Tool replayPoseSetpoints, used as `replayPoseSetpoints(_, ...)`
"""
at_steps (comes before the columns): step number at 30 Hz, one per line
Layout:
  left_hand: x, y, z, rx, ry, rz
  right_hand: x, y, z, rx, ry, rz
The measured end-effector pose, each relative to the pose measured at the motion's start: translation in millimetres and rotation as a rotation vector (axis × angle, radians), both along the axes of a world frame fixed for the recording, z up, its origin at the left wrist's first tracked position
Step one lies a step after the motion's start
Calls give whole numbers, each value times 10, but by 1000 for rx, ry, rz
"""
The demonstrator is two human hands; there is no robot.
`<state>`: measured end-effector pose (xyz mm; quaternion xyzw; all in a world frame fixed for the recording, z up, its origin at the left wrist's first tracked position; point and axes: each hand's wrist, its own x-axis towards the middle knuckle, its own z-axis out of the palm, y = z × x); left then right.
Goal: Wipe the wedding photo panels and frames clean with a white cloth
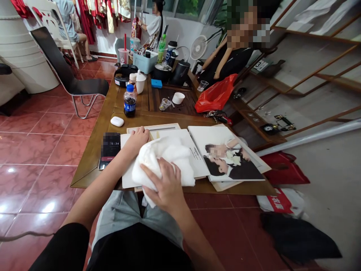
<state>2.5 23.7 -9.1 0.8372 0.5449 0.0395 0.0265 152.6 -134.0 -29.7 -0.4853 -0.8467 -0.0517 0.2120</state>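
Note:
My right hand (165, 184) is closed on a crumpled white cloth (165, 160), pressing it onto a white board (186, 150) that lies on the near edge of the low wooden table (93, 150). At the board's upper left, my left hand (137, 138) rests with fingers curled over the edge, holding the board still. A wooden picture frame (153, 128) lies under the board. To the right lies a printed photo panel (228, 156) on other panels.
A phone (109, 148) lies left of the board, with a white earbud case (117, 121) and a cola bottle (130, 101) beyond. Cups, a red plastic bag (216, 96), kettles and a bin crowd the far table. A black chair (70, 71) stands at left. A seated person (225, 60) is across the table.

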Motion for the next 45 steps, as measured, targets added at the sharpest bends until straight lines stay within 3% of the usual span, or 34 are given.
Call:
replayPoseSetpoints(4,3,63,-28,-38,1,32,-216,-62,-24,24,10,59)
replayPoseSetpoints(8,7,69,-41,-25,-1,38,-193,-63,-42,31,30,66)
replayPoseSetpoints(16,-1,-12,-5,22,-39,7,386,6,-37,39,8,-114)
replayPoseSetpoints(21,-1,8,-26,24,-61,13,812,85,-81,69,17,-349)
replayPoseSetpoints(24,-1,11,-26,23,-62,12,899,134,-104,86,43,-457)
replayPoseSetpoints(27,3,4,-16,17,-57,15,804,160,-88,82,38,-448)
replayPoseSetpoints(39,-21,-20,34,-21,-20,-31,-10,234,55,21,22,-159)
replayPoseSetpoints(45,-17,-31,74,-35,-21,-38,46,245,58,3,42,-114)
